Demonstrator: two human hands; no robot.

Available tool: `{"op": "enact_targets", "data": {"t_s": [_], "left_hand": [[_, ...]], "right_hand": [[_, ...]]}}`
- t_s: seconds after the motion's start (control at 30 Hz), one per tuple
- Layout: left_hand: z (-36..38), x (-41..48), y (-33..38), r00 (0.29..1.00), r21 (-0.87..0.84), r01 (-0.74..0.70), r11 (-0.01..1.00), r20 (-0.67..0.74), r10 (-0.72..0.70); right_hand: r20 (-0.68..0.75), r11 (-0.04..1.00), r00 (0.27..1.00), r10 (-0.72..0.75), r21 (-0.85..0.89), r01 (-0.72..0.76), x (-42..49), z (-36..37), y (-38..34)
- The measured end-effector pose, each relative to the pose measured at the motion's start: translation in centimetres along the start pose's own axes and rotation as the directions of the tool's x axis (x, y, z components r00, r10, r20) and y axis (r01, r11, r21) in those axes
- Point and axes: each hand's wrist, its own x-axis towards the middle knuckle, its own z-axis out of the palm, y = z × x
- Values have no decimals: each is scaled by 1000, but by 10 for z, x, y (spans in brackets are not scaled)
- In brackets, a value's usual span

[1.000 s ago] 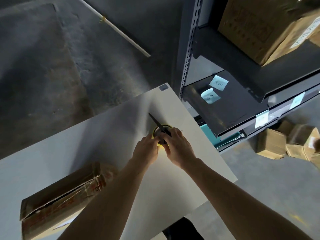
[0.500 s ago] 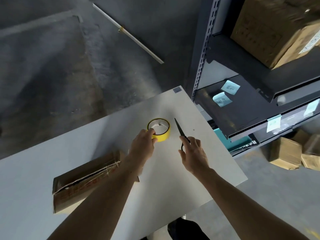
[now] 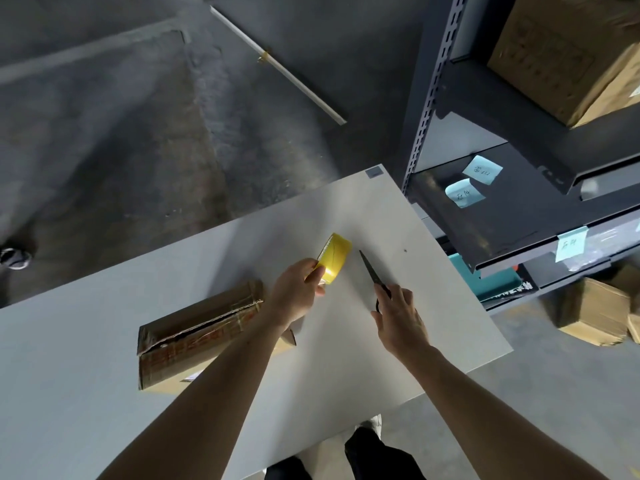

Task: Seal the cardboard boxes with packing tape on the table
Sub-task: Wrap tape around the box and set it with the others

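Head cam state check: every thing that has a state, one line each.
tape roll: tilted up on edge, pinched by the left hand
left hand: holds the tape roll
scissors: blades closed, tip pointing away, held over the table
right hand: grips the scissors' handle
cardboard box: lying on the table, top seam gaping, unsealed, old tape on it
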Motion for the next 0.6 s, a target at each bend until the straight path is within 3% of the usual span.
{"op": "enact_targets", "data": {"t_s": [0.1,0.2,0.33,0.4,0.5,0.6], "left_hand": [[-3,-6,6,999,-93,30,995,32,-28],[-8,-11,9,998,-75,26,997,65,-21],[-18,-17,12,990,41,-46,998,135,40],[-23,-20,16,986,113,-99,989,145,82],[-33,-26,23,982,223,-152,963,143,122],[-45,-31,27,978,273,-189,943,141,155]], "right_hand": [[-1,1000,1000,-20,-9,20,-1,1,3],[-32,999,999,-34,4,34,1,-4,-1],[-352,966,934,-55,218,139,13,-29,-26],[-406,930,911,-66,306,204,18,-53,-47],[-394,874,901,-183,355,333,23,-81,-75],[-434,824,821,-370,255,506,30,-85,-91]]}}
